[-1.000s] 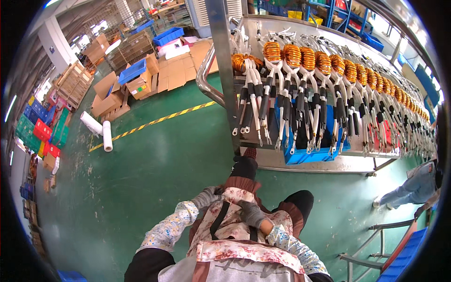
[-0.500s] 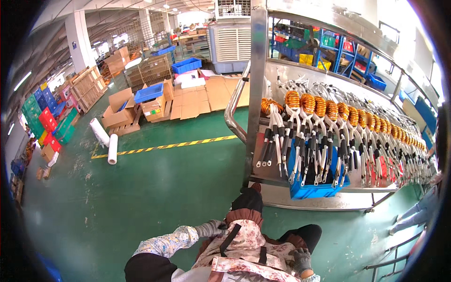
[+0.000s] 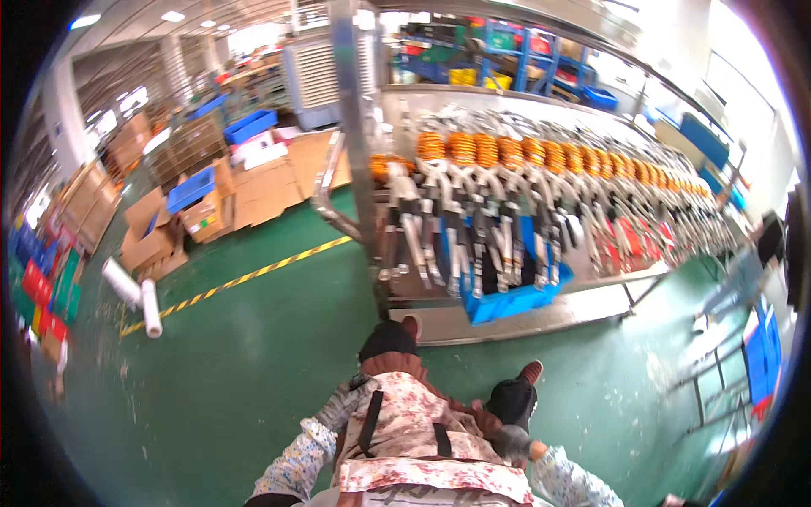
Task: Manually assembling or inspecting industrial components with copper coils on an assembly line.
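Observation:
My left hand (image 3: pixel 346 402), in a grey knit glove, rests against my left thigh at the edge of a pink floral apron (image 3: pixel 404 414). On the other side, my right hand (image 3: pixel 512 442), gloved in grey too, lies by my right thigh. Both hands are blurred, their fingers are hard to make out, and I see nothing held in either. Before me stands a metal trolley (image 3: pixel 448 335). On it hangs a long row of orange-wound ring coils (image 3: pixel 486 150) with white and black cable leads ending in metal lugs.
A blue bin (image 3: pixel 517 302) sits under the leads. The trolley's bent handle (image 3: pixel 329 190) juts out left. Two white rolls, one of them a standing white roll (image 3: pixel 151 308), are near a yellow-black floor line (image 3: pixel 253 275). A person (image 3: pixel 735 275) and a blue tray (image 3: pixel 762 351) are at right.
My view has swung right, so trolley and boxes sit further left. My right foot now shows, and the blue tray has come into view. My right hand has shifted on my thigh.

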